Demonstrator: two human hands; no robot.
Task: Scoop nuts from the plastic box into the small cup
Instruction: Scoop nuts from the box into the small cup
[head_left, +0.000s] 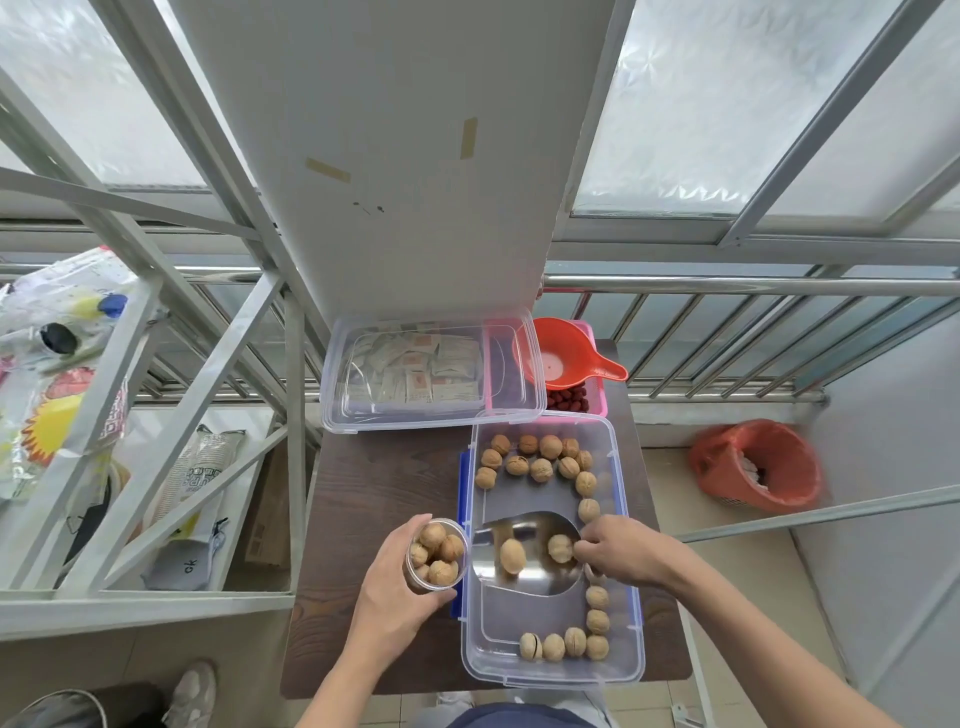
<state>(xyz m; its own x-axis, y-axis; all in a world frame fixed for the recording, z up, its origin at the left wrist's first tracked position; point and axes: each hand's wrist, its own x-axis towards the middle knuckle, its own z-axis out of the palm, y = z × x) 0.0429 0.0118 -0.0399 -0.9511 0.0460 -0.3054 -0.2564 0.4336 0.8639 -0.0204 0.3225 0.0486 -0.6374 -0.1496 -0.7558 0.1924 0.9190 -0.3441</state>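
Bright, even daylight, entering through the frosted window panes at twelve to two o'clock. Soft, faint shadows only, pooled under the left hand on the dark bench. Mild glare on the metal scoop and the clear plastic box. Strong wide-angle bending of the white frame bars toward nine and three o'clock. Slight softness at the corners; centre sharp.

Clear glossy plastic box, shiny metal scoop, dark wood-grain table

Cup left of box, scoop inside.
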